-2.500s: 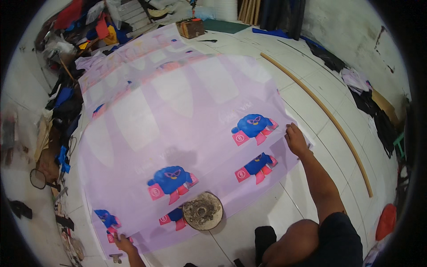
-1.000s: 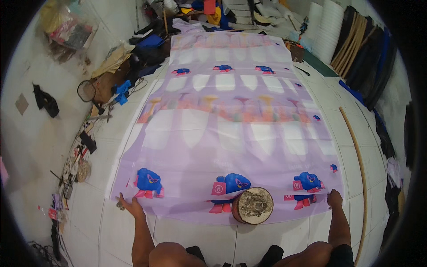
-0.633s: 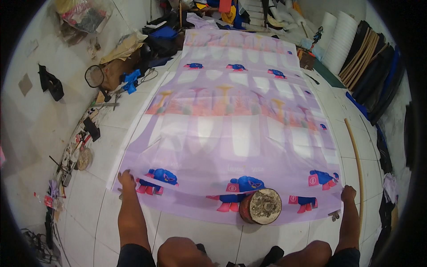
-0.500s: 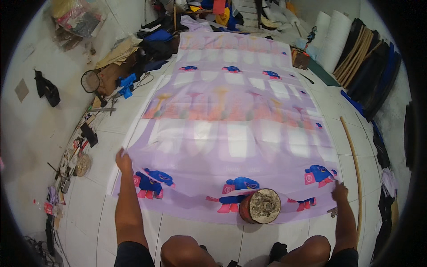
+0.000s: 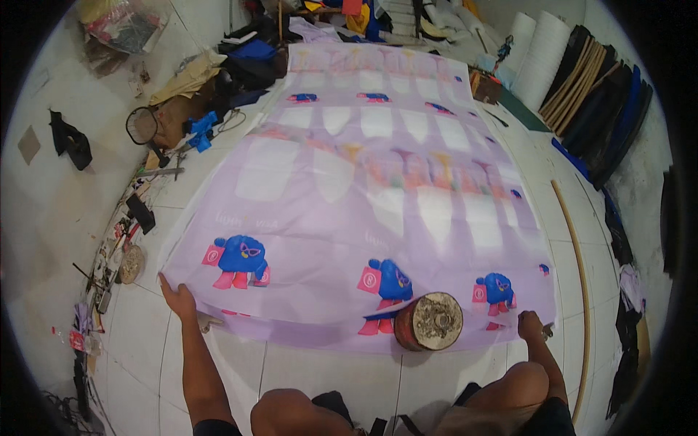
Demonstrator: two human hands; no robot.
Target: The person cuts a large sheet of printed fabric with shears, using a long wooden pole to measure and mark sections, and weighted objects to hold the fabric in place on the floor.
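A large lilac sheet [image 5: 305, 218], printed with blue furry characters and pale arches, is spread over the floor before me. My left hand [image 5: 178, 299] pinches its near left corner and holds it a little off the tiles. Closed on the near edge at the right is my right hand [image 5: 531, 325]. A heavy-looking round block [image 5: 434, 322], reddish at the side with a rough pale top, rests on the near edge, where the sheet is bunched against it. Small metal pieces lie by the near edge, one [image 5: 209, 322] beside my left forearm, another [image 5: 547, 331] by my right hand.
A long wooden stick [image 5: 572, 269] lies right of the sheet. Tools and scraps [image 5: 131, 240] line the left wall, with a racket-like net [image 5: 142, 126] farther up. White rolls [image 5: 542, 65] and dark fabric rolls [image 5: 596, 123] lean at the far right.
My left hand has drawn its corner outward and nearer, and the sheet's left half lies smoother. My right hand has come slightly nearer and inward. The round block stays on the near edge.
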